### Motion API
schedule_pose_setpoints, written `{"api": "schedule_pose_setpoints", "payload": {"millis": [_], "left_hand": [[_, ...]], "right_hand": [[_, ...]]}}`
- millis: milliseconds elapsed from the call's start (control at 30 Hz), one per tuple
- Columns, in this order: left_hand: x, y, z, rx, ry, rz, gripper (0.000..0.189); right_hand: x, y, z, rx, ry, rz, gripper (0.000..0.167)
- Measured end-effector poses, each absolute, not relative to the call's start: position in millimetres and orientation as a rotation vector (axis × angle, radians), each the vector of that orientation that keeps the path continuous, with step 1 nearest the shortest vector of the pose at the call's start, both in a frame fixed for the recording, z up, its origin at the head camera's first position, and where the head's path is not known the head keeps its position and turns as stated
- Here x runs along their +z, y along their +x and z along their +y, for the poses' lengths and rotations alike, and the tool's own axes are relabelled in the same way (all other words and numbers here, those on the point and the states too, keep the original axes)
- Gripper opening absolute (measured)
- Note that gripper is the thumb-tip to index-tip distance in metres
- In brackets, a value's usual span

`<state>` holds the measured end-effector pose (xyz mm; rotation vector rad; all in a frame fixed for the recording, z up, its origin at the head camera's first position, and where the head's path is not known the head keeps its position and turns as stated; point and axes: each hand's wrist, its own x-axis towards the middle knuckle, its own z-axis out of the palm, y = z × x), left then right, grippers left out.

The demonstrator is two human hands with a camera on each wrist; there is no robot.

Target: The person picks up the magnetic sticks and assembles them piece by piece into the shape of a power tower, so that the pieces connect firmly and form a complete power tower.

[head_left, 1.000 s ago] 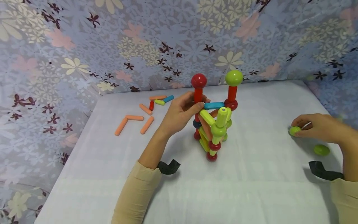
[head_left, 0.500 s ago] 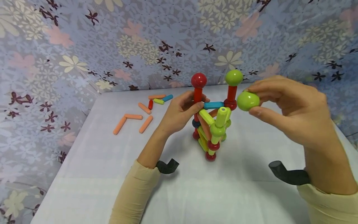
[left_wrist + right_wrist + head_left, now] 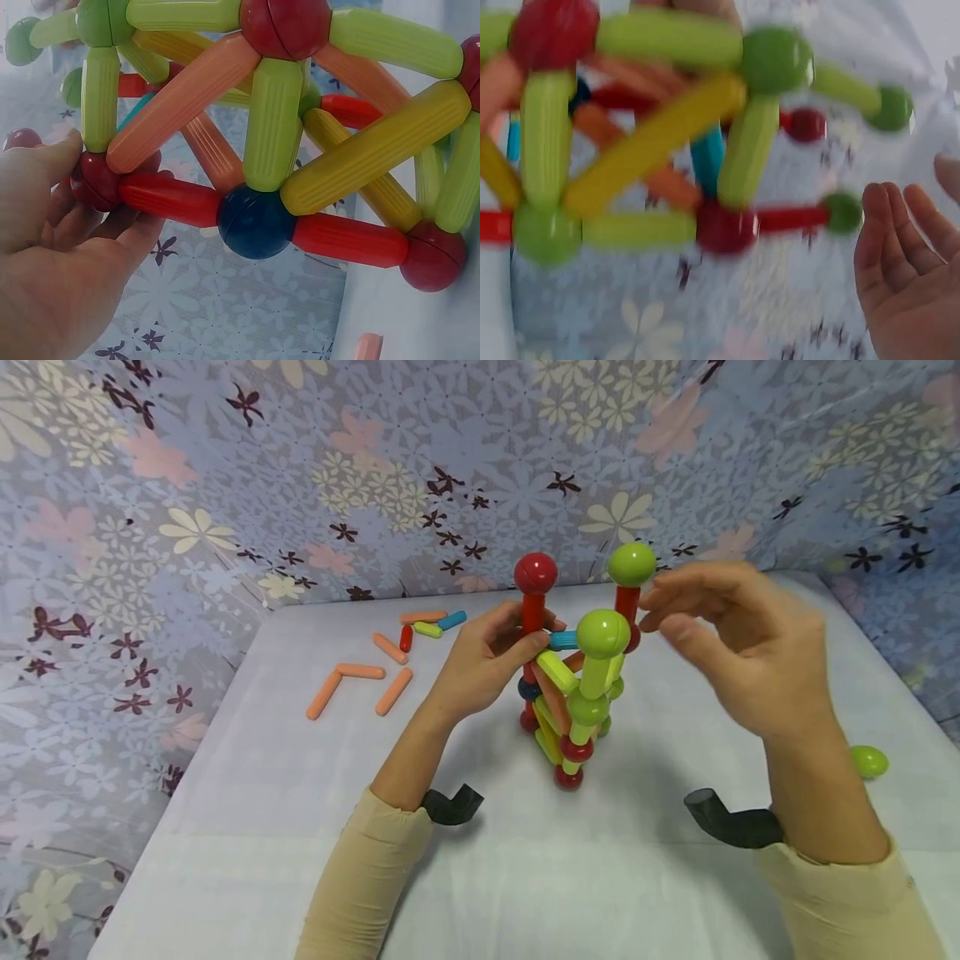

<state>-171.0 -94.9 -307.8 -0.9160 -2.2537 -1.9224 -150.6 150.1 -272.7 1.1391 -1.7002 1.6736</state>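
Behind the white table [image 3: 225, 877] hangs a flowered cloth [image 3: 420, 460], and at the table's middle stands the tower [image 3: 587, 708] of rods and balls, upright, three lone posts capped with balls on top. I'd expect it to be light; the rods look stiff, the glossy balls likely slippery, and the joints seem the fragile part. My left grip [image 3: 480, 668] pinches a red joint ball [image 3: 96, 182] between thumb and fingers, just below the red-capped post. That looks a sound place to take hold, since several rods meet there; I'd avoid pulling on the bare posts. My right grip [image 3: 765, 652] holds nothing, thumb and fingers spread apart beside the tower. Farther left lie loose peach rods [image 3: 393, 691], beyond my right wrist a loose green ball [image 3: 872, 762], and near the peach rods short blue [image 3: 452, 620], lime [image 3: 427, 630] and red [image 3: 406, 638] ones.
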Motion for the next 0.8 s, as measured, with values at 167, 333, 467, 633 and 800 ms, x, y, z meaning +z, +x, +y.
{"api": "schedule_pose_setpoints", "payload": {"millis": [167, 333, 467, 633, 800], "left_hand": [[-309, -173, -95, -1.93, -0.897, -2.251, 0.028], [-310, -174, -93, -1.962, -0.87, -2.245, 0.028], [-313, -176, -91, -1.977, -0.87, -2.216, 0.028], [-321, -185, -90, -1.976, -0.84, -2.232, 0.026], [-337, -202, -100, -1.951, -0.761, -2.295, 0.03]], "right_hand": [[-293, -178, 174, 1.706, 0.831, -1.908, 0.021], [-320, -205, 182, 1.61, 0.954, -2.508, 0.034], [-333, -218, 189, 1.685, 1.169, -2.639, 0.037], [-337, -222, 195, 1.695, 1.309, -2.71, 0.051], [-346, -227, 189, 1.519, 1.324, -2.914, 0.05]]}}
